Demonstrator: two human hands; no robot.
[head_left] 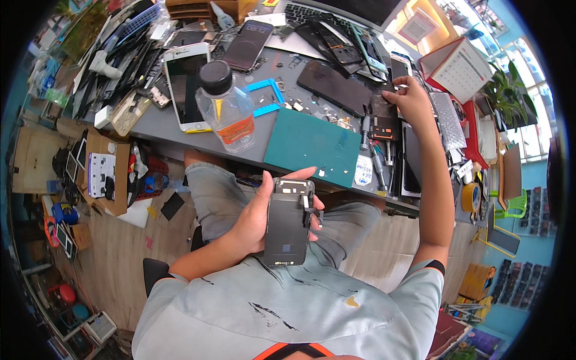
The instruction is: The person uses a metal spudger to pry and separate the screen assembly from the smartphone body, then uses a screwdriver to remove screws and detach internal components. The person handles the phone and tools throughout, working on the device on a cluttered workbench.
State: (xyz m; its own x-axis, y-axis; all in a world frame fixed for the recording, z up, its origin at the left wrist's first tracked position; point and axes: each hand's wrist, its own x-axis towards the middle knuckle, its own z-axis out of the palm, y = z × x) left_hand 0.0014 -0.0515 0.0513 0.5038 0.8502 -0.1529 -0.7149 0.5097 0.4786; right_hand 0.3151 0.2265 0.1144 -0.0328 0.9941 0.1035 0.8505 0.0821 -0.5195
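In my left hand (258,219) lies a phone screen assembly (287,225), its dark back side up, held upright over my lap. A short flex cable (308,210) sticks out at its right edge, by my fingertips. My right hand (413,99) is stretched to the right side of the desk, thumb and fingers bent together over dark phone parts (383,108); whatever is between the fingertips is too small to make out. Just beyond the held screen, a green work mat (315,144) lies at the desk's front edge with small bits on it.
A clear bottle with a black cap (225,111) stands left of the mat, beside a white-framed phone (186,84). Screwdrivers (377,159) lie right of the mat. Phone parts (129,69) crowd the far left; a laptop (315,18) stands behind. A cardboard box (99,144) sits at left.
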